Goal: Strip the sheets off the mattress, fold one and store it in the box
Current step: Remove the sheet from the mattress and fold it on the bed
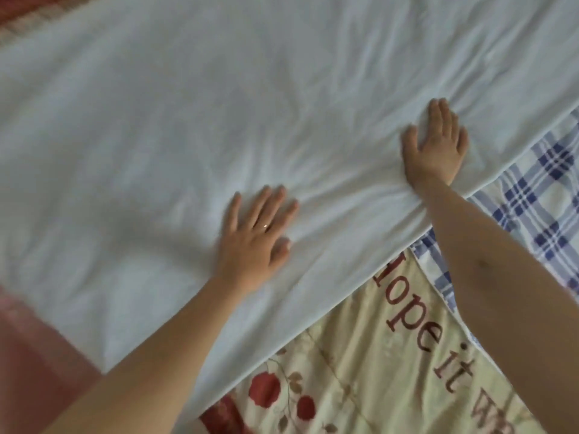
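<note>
This looks like a bedroom in a home: a wide, wrinkled white sheet point(219, 89) lies spread over layered bedding and fills most of the view. Past its near edge show a cream quilt point(360, 364) printed with red flowers and the words "Hope it", and beside it a blue-and-white checked cloth point(545, 189). A reddish surface point(37, 349) at lower left and a red patterned strip point(28, 23) at top left are blurred, perhaps floor or matting.
</note>
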Demonstrator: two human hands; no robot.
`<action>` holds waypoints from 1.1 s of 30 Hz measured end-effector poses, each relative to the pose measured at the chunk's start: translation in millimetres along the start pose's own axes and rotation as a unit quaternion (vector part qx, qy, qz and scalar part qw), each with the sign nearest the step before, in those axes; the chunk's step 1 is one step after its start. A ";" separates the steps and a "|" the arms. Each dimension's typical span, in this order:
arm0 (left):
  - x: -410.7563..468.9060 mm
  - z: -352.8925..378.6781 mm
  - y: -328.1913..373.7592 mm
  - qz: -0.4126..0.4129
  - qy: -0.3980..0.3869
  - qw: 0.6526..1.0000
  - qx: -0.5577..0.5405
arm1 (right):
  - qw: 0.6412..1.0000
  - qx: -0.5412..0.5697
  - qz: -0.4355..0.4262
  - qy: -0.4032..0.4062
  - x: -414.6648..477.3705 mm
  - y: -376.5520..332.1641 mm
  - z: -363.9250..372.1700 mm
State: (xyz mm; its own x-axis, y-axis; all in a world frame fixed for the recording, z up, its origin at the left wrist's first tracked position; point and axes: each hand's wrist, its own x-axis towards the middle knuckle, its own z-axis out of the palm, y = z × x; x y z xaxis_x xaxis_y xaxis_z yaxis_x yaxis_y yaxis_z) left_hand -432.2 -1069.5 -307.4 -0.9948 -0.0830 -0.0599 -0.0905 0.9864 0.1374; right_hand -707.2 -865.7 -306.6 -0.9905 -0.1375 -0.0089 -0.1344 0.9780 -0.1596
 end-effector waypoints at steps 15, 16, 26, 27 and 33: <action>-226.9 -9.0 -14.2 -0.636 0.112 0.463 -0.608 | 0.984 0.065 -0.062 -0.151 -338.3 -133.1 12.0; -233.9 -13.6 -11.6 -0.613 0.058 0.384 -0.688 | 0.977 0.090 -0.086 -0.173 -370.5 -138.9 9.1; -273.1 -19.3 1.1 -0.585 0.100 0.150 -0.791 | 0.646 0.590 0.396 -0.279 -498.4 -185.2 -21.9; -277.7 -21.1 0.8 -0.583 0.105 0.118 -0.797 | 0.632 0.593 0.386 -0.315 -496.5 -187.2 -19.1; -299.8 -51.4 -14.2 -0.615 0.204 0.021 -0.761 | 0.663 0.512 0.300 -0.457 -497.7 -184.8 -46.6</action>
State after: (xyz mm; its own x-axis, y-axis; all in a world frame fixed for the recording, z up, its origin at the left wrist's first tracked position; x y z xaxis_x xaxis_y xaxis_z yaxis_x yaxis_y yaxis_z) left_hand -135.1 -1065.9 -240.6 -0.0844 -0.2134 -0.9733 0.3517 -0.9203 0.1713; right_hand -190.8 -970.6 -226.7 -0.3600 -0.2668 -0.8940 0.8303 0.3454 -0.4375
